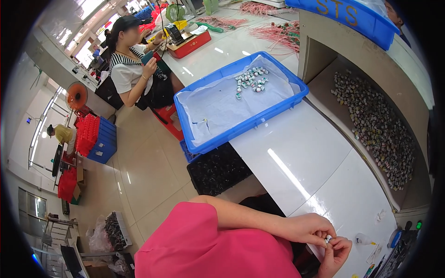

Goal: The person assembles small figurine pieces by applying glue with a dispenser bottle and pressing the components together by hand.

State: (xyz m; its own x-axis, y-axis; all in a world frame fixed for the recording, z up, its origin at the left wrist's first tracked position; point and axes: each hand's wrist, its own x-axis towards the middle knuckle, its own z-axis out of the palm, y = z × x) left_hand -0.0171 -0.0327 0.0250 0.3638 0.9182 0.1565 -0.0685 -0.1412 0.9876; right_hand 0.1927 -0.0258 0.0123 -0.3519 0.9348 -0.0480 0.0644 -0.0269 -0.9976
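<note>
My left hand [309, 230] and my right hand [336, 255] meet over the white table's near right part, fingertips closed in a pinch. Between them is a small round white piece [328, 238] with dark marks; the fingers cover most of it, so its kind cannot be made out. Ahead stands a blue plastic tray [241, 132] lined with a thin white sheet [218, 109]. Toward its far right corner sits a cluster of small round white-and-green pieces [252, 79].
A shelf compartment at the right holds a heap of small round pieces [380, 129]. A small bottle [365, 239] and a blue roll [395, 239] lie right of my hands. A co-worker [134, 69] sits beyond the tray. A black crate [218, 169] stands below the table's left edge.
</note>
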